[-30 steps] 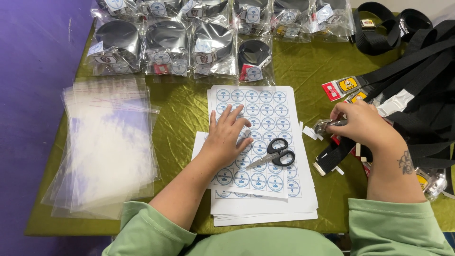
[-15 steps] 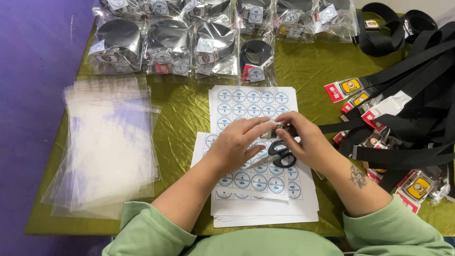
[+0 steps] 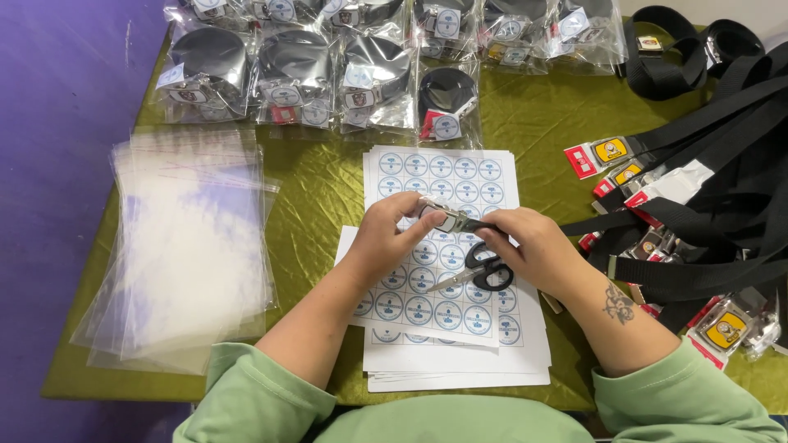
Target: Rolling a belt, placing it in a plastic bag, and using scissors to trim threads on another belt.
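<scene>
My left hand (image 3: 392, 234) and my right hand (image 3: 529, 246) meet over a stack of white sticker sheets (image 3: 447, 184) printed with round blue-and-white stickers. Together they pinch a small silvery metal piece (image 3: 447, 218) between the fingertips. What exactly it is stays unclear. Black-handled scissors (image 3: 480, 271) lie on the sheets just under my right hand, blades pointing left. Both sleeves are light green.
The table has an olive-green cloth (image 3: 312, 189). A pile of clear plastic bags (image 3: 185, 246) lies at the left. Rows of bagged black belts (image 3: 287, 70) line the far edge. Loose black straps with red and yellow tags (image 3: 706, 172) fill the right side.
My right hand came in from the straps on the right carrying the small metal piece. My left hand lifted off the sheet and joined it above the stickers.
</scene>
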